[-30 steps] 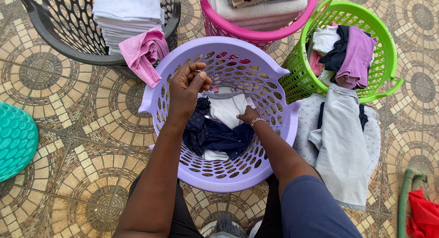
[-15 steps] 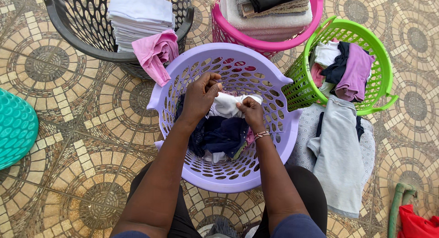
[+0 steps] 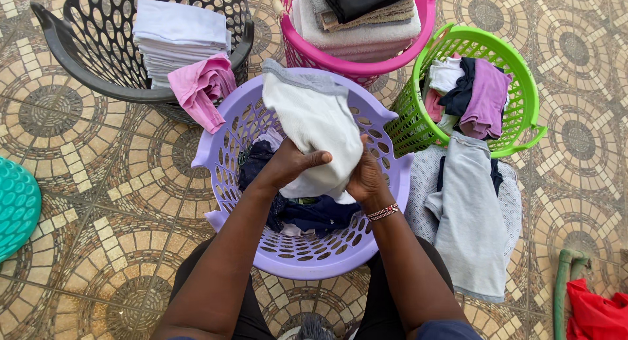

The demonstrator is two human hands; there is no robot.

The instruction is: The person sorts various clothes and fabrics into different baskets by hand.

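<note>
I am gripping a white garment (image 3: 313,127) with both hands over the lilac basket (image 3: 226,140): my left hand (image 3: 292,163) is closing on its lower left edge, fingers curled across the cloth, while my right hand (image 3: 366,178), a beaded bracelet (image 3: 382,212) at the wrist, is pinching the lower right side. The garment is hanging bunched above the basket, its grey-trimmed top end pointing away from me. Under it, dark navy clothes (image 3: 307,212) are lying tumbled in the basket's bottom.

To handle this lift well, I judge that I should be keeping each hand on a separate edge so the cloth opens flat instead of twisting, and raising it clear of the dark pieces so none is dragged along.

Beyond the lilac rim, a black basket (image 3: 72,59) is holding a stack of folded white cloths (image 3: 176,42), with a pink garment (image 3: 199,91) draped over its edge. A pink basket (image 3: 392,62) is carrying folded towels (image 3: 366,26), and a green basket (image 3: 517,85) is holding mixed clothes. A grey garment (image 3: 471,229) is lying on the patterned tile floor (image 3: 85,183) at my right, near a red cloth (image 3: 598,314); a teal lid (image 3: 16,206) is showing at far left.
</note>
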